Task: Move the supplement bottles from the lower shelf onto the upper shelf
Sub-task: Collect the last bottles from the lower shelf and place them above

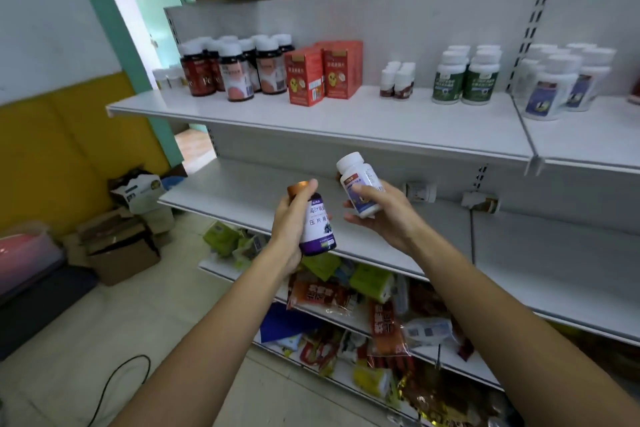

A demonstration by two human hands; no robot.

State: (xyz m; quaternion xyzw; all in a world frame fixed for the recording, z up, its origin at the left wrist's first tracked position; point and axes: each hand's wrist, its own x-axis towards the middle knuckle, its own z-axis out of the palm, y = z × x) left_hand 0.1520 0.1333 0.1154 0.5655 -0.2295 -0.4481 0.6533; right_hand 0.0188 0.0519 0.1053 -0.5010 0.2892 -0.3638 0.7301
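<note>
Both hands are clamped on bottles above the lower shelf (346,229) — left hand (291,222) round a purple-labelled bottle (317,222), right hand (381,215) round a white bottle (358,184).

Single head-worn, wide-angle view. The camera looks forward and down from above the level of the white metal upper shelf (346,121), facing the shelving slightly from its left end. The white metal lower shelf (242,194) crosses the centre; pale tiled floor (156,315) fills the lower left. The purple-labelled, copper-capped bottle (317,225) in the left hand (289,229) and the white plastic bottle (358,184) in the right hand (388,218) mark mid-frame, at arm's reach.
</note>
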